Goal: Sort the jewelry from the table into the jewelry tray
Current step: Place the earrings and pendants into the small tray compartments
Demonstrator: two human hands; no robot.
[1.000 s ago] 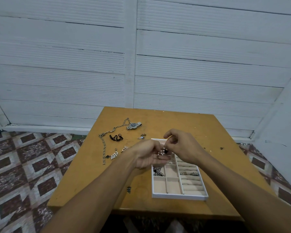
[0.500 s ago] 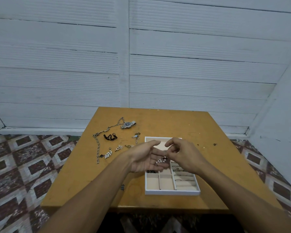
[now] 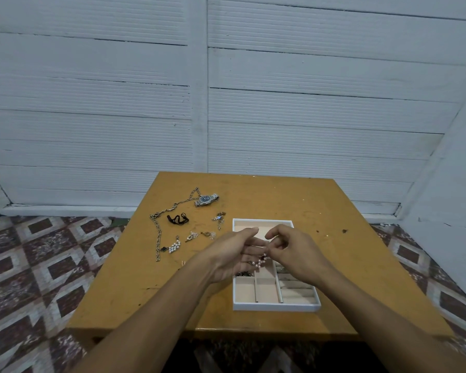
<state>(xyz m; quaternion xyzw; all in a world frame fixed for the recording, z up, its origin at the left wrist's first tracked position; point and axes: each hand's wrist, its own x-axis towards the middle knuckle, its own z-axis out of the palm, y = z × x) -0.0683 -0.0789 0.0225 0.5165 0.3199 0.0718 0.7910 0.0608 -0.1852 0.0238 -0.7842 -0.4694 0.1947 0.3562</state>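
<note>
Right hand, fingers curled, pinches the upper end of a pearl cluster. Left hand is spread beneath it, fingers straight, and the pearls appear to rest against them. Both hands hover just above the middle of the jewelry tray, which sits on the tabletop. A dark piece lies in one of the tray's left compartments, and small items lie among the ring rolls at right.

Step in hand, as judged: transfer of the cluster into the tray. The next move calls for lowering it into a free compartment and loosening the pinch without snagging.

Unsorted, well to the left: watch, chain necklace, black band, second pearl cluster, small earrings.
</note>
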